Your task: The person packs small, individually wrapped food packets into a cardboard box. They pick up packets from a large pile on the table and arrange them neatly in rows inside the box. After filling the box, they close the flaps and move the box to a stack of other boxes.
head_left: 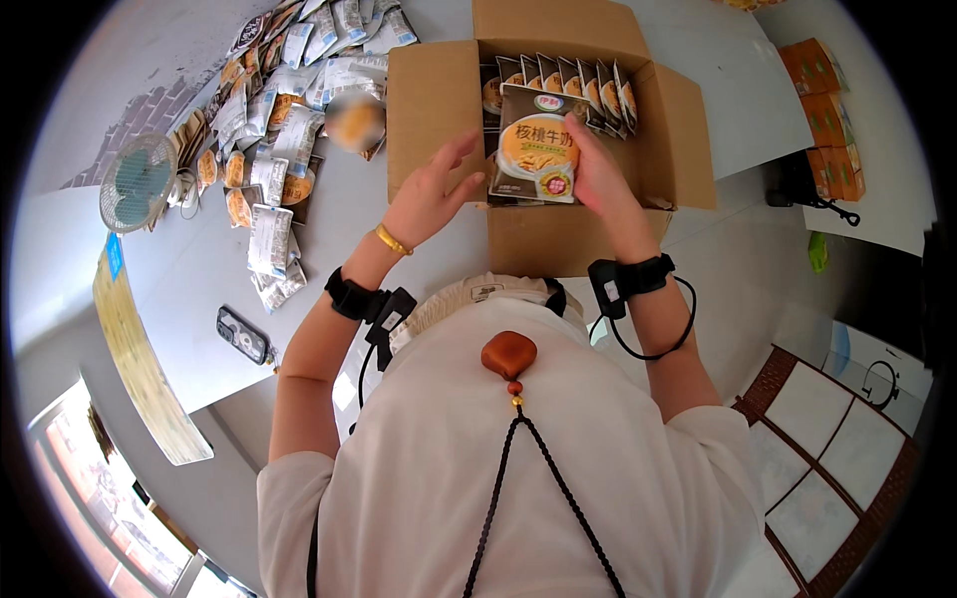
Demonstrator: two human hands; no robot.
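Note:
My right hand [600, 181] grips a brown flat food packet [520, 177] by its right edge, thumb along the front. The packet has a round yellow-orange picture and is held upright over the near part of an open cardboard box [553, 242]. To the left of the packet, my left hand [431, 191] is open with fingers apart, above the box's left side, holding nothing. Behind the held packet, a row of similar packets [583, 82] stands on edge inside the box. The held packet hides part of the box's inside.
A large heap of loose packets [269, 184] covers the table's left side. A small fan [137, 184] stands beside it, and a phone [242, 335] lies nearer me. Orange cartons [825, 120] are stacked at the far right. The box flaps are spread outward.

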